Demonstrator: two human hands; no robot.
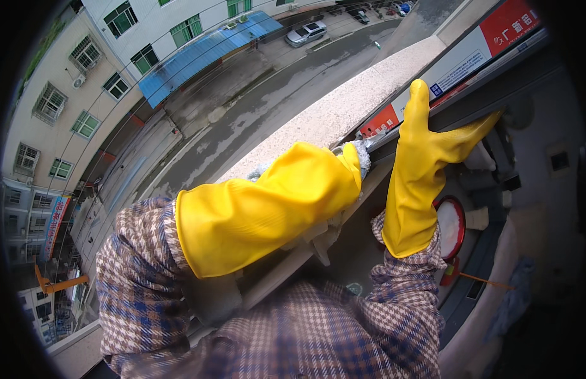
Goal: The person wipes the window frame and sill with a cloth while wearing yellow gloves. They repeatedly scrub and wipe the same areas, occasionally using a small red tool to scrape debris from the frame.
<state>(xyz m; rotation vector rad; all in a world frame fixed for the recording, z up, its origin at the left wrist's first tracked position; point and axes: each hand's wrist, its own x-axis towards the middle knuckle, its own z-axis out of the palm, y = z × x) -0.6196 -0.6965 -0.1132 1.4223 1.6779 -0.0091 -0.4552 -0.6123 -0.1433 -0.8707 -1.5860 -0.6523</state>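
Observation:
My left hand (316,177), in a yellow rubber glove, is closed around a fluffy whitish cloth (365,160). Only edges of the cloth show past the glove, close to the dark metal window frame (473,102). Red and white protective film (458,66) with printing covers part of the frame. A crumpled, torn piece of film (377,137) sticks up beside the cloth. My right hand (428,137), also gloved in yellow, lies across the frame. Its thumb points up along the film and its fingers spread toward the room side; how firmly it touches is unclear.
Outside the window runs a speckled stone ledge (340,116), with a drop to the street (236,118). On the room side stand a red-rimmed basin (458,225) and a red tool with an orange handle (482,280). Ragged pale sheeting (323,241) hangs below my left forearm.

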